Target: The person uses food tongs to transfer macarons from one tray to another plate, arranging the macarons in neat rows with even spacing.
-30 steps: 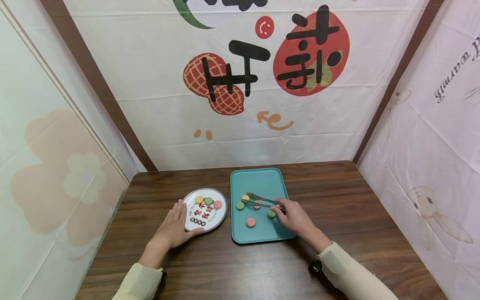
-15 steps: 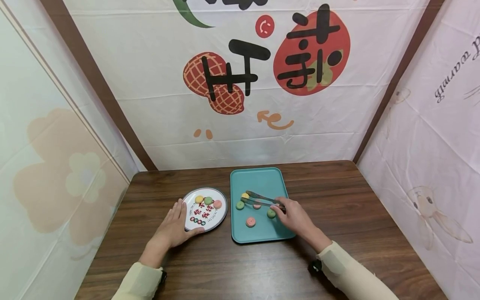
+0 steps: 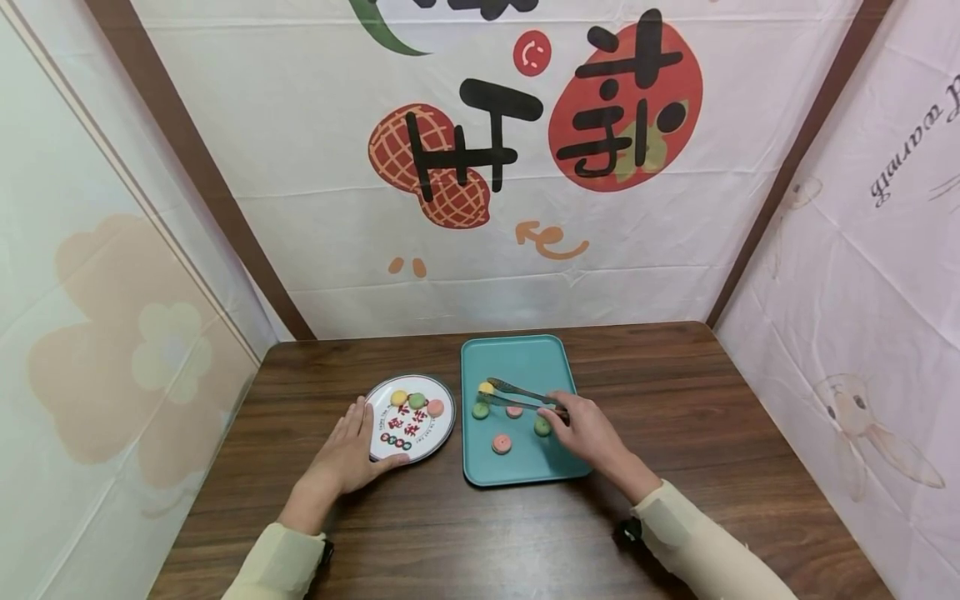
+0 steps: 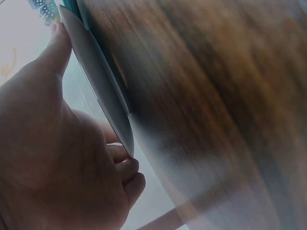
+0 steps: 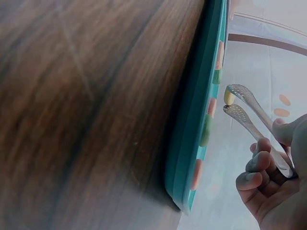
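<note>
My left hand point(image 3: 347, 450) rests against the near-left rim of a white round plate point(image 3: 431, 442), with thumb and fingers spread along its edge. Yellow, green and pink macarons point(image 3: 416, 401) lie along the plate's far part. My right hand point(image 3: 592, 432) grips metal tongs point(image 3: 516, 389) over a teal tray point(image 3: 517, 354). A yellow macaron point(image 5: 229, 97) sits between the tong tips, apparently raised above the tray's edge in the right wrist view. Pink macarons point(image 3: 501, 444) and green macarons point(image 3: 480, 410) lie on the tray; the tongs partly cover one pink macaron.
Plate and tray stand side by side on a dark wooden table point(image 3: 480, 542), with a narrow gap between them. Printed white cloth point(image 3: 480, 300) hangs behind the table, and more cloth encloses its left and right sides.
The tongs and the yellow macaron at their tips have shifted slightly leftward and away from me. My left hand, the plate and the other macarons stay where they were.
</note>
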The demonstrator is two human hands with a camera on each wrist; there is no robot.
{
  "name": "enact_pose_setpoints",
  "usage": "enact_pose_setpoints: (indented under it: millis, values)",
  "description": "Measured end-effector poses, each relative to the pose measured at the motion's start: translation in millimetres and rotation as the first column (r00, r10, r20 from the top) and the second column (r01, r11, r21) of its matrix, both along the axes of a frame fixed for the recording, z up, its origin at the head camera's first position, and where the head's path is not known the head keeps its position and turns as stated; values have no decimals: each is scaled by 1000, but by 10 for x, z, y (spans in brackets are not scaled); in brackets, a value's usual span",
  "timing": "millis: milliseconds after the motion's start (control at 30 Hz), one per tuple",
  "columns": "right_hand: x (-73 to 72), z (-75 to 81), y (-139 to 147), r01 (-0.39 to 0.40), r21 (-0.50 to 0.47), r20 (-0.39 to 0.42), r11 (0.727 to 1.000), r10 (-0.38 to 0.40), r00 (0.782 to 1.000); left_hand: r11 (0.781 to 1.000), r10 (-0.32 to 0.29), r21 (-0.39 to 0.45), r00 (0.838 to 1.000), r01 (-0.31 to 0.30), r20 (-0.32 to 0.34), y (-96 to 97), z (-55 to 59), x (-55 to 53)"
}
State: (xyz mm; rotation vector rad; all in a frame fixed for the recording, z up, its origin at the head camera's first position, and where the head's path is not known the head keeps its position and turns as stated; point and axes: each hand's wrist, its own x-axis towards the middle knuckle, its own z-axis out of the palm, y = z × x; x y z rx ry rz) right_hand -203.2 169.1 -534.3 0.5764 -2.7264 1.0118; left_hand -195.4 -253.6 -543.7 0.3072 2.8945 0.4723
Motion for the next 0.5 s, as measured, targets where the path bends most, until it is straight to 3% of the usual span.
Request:
enact_pose_setpoints:
  millis: [500]
  values:
    - [-9, 35, -132, -47, -46, -24, 998, 46, 999, 1000, -6, 3, 1000, 6, -15, -5, -5, -6]
